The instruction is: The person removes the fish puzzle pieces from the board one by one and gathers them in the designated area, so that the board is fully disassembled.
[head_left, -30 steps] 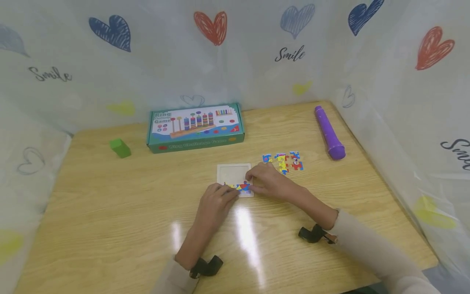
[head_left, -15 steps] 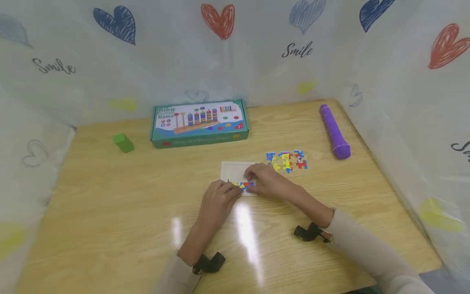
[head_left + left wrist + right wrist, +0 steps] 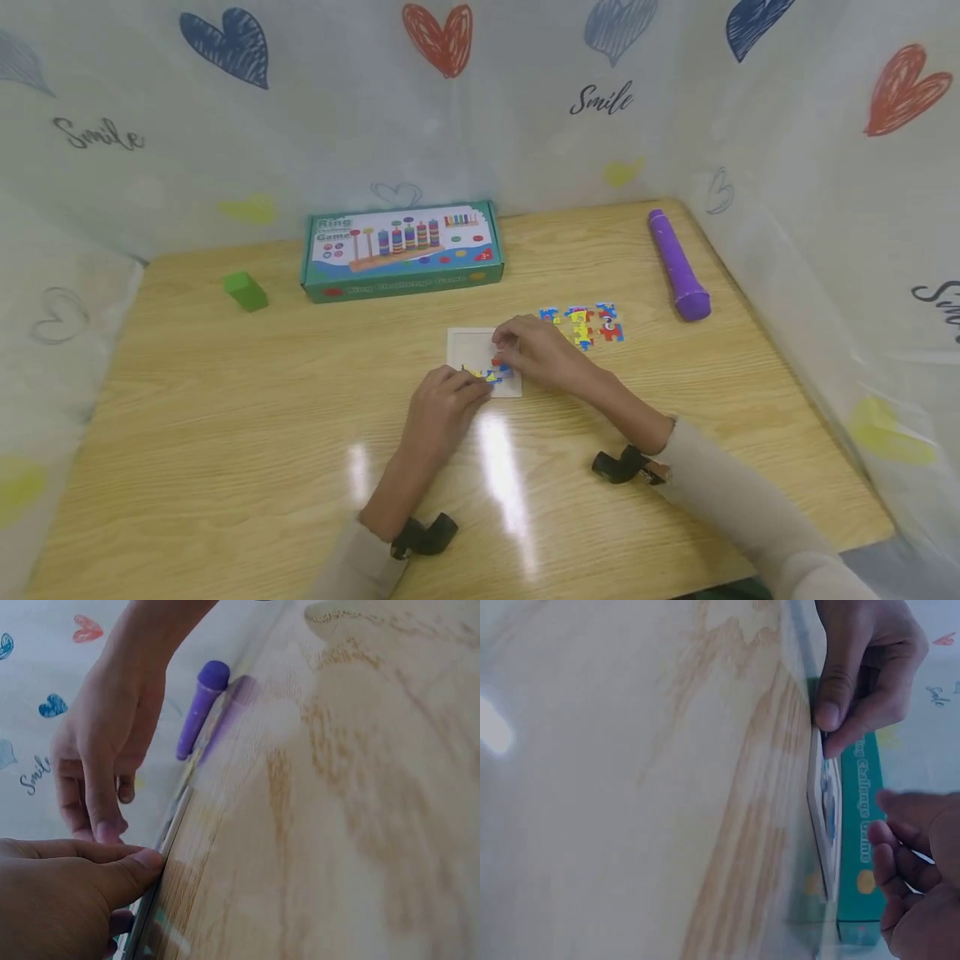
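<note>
A small pale puzzle tray (image 3: 470, 337) lies on the wooden table, with several colourful jigsaw pieces (image 3: 491, 376) along its near side. My left hand (image 3: 444, 408) pinches the tray's near left edge between thumb and fingers, as the right wrist view shows. Over the tray's right side hovers my right hand (image 3: 546, 357), its fingers loosely bent and nothing visible between them in the right wrist view. Just below its fingertips in the head view shows a red and blue jigsaw piece (image 3: 497, 363). My right palm is hidden from the head camera.
More jigsaw pieces (image 3: 581, 327) lie grouped right of the tray, partly behind my right hand. A green ring game box (image 3: 405, 287) stands behind, a green block (image 3: 246, 292) to its left. At the right lies a purple toy microphone (image 3: 678, 267). Printed sheeting encloses the table's back and sides.
My right hand has risen slightly and drawn back from the near row of pieces. The red and blue piece now shows farther up the tray. My left hand stays at the tray's edge.
</note>
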Available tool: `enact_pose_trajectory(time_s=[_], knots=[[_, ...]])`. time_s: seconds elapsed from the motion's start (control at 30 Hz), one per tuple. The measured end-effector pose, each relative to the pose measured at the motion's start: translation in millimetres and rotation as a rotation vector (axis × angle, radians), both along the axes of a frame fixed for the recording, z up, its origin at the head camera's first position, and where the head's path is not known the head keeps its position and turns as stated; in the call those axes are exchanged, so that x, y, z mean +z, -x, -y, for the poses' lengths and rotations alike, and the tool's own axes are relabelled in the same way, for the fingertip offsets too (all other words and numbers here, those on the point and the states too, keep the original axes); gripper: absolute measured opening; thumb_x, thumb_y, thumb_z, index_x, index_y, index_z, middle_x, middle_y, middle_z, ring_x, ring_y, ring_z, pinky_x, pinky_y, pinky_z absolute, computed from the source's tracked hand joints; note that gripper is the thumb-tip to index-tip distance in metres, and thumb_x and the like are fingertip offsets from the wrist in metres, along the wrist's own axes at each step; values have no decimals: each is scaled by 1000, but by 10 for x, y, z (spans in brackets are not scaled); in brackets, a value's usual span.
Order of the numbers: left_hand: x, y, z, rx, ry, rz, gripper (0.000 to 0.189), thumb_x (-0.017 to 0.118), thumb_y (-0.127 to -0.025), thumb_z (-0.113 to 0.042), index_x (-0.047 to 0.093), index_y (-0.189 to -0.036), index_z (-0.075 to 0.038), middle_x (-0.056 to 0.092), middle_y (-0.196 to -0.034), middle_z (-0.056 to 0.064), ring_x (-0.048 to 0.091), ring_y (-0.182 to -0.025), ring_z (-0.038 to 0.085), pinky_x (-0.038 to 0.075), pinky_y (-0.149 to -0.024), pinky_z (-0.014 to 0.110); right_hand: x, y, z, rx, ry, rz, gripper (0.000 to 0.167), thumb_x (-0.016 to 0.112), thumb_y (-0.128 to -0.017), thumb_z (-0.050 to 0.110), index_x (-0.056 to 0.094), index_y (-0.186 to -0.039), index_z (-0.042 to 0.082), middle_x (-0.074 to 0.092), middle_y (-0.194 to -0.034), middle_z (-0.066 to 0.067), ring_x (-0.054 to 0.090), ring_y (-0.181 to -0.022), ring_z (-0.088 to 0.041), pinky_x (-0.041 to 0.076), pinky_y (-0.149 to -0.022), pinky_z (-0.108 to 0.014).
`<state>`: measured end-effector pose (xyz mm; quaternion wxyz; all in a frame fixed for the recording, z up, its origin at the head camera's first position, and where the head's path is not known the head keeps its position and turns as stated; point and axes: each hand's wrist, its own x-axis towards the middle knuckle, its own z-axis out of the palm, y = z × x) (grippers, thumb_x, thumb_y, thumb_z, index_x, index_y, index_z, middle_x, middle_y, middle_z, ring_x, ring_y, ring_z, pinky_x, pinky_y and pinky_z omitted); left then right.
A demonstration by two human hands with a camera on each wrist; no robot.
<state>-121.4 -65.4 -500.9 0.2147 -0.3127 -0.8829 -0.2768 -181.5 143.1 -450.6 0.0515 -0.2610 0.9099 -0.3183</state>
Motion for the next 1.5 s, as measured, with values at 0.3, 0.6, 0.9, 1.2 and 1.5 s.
enact_pose_trajectory(time_s=[0.3,0.6,0.9,1.2,1.5], knots=[[18,-9,-8,8,13,10,9,82,-84,-13,81,-93,-14,74,-90,-3,58,-80,16,48,-75,28,-30,-35,-63,78,-188,-38,27,84,-82,19,72,-104,11,70,-98,4,55,-97,-19,30,-90,-47],[7,-4,-19,2,-12,9,8,82,-83,-12,81,-91,-13,74,-88,-4,58,-80,17,48,-74,29,-46,-55,-73,92,-158,-54,29,83,-80,16,69,-104,9,66,-94,3,54,-94,-18,30,-90,-45],[6,-8,-39,4,-17,33,10,83,-83,-9,81,-91,-14,75,-89,-3,59,-80,16,48,-74,29,151,-73,-289,85,-85,-80,28,82,-80,12,67,-104,9,65,-97,3,58,-97,-21,33,-94,-45],[47,-24,-22,4,-38,38,11,82,-82,-7,81,-92,-13,75,-89,-2,60,-80,18,50,-75,32,290,-117,-661,65,-45,-139,23,78,-79,7,67,-99,9,66,-95,3,57,-94,-27,34,-89,-43],[37,-39,-36,5,-42,54,12,83,-82,-8,81,-92,-14,75,-90,-2,60,-81,18,49,-75,33,303,-180,-1020,29,-78,-138,23,78,-78,6,66,-97,10,65,-92,-1,54,-90,-28,30,-82,-40]])
